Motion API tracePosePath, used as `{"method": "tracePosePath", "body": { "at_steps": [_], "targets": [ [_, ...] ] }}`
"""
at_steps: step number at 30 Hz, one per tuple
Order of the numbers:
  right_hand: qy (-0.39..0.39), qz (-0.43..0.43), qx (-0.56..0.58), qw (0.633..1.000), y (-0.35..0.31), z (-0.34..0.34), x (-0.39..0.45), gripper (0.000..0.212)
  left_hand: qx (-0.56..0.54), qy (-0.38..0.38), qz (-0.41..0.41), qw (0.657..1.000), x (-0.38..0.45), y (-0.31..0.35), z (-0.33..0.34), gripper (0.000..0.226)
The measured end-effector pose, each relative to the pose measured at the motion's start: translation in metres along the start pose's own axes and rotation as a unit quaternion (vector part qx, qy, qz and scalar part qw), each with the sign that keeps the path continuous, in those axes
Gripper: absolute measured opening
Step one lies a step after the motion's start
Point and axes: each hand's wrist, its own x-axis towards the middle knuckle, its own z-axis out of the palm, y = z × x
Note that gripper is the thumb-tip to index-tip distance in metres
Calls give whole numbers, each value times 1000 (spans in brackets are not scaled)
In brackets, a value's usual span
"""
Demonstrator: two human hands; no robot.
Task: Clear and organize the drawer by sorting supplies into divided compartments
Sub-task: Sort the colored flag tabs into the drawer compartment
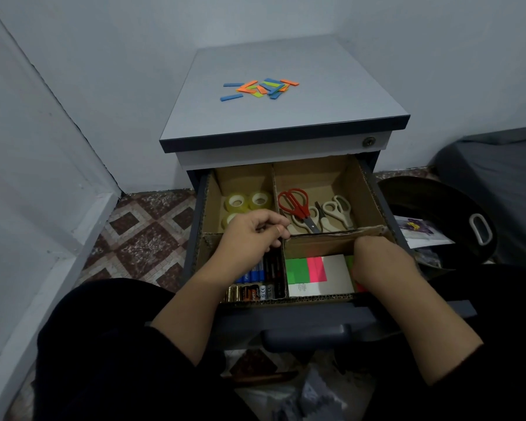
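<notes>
A single head-worn view is given, looking forward and steeply down from close above onto the open drawer [286,238]; the cabinet [280,117] is seen just beyond it.

The drawer [286,238] stands open, and its cardboard dividers [274,189] make four compartments. At the back of the drawer the cabinet top [283,110] hangs over the two rear compartments. The back left one holds tape rolls [248,203] and the back right one holds scissors [313,209], with bare cardboard floor behind them. The left hand [249,235] and the right hand [380,262] fill the two front compartments.
</notes>
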Motion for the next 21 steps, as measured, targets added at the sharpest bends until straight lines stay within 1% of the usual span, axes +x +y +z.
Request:
{"method": "tracePosePath", "body": {
  "at_steps": [3,5,9,11,14,17,19,21],
  "targets": [
    [-12,10,7,1000,3,-3,0,8,1,-1,1,1000,0,1,0,20],
    [-20,14,31,999,4,-7,3,14,0,-4,0,1000,0,1,0,20],
    [-37,3,130,991,4,-12,11,11,1,-2,-2,1000,-1,1,0,20],
    [-35,-7,122,992,5,-11,11,10,1,-2,-3,1000,-1,1,0,20],
    [-11,-43,85,995,8,-9,9,22,4,-2,-2,1000,-1,1,0,20],
    [-45,-84,51,994,8,-7,8,41,6,-3,-1,1000,-1,2,-1,19],
    [-64,-102,33,992,6,-5,8,46,6,-4,0,1000,-1,2,0,19],
    [-62,-107,24,992,5,-4,8,46,5,-4,0,1000,-2,1,0,19]
  ]
}}
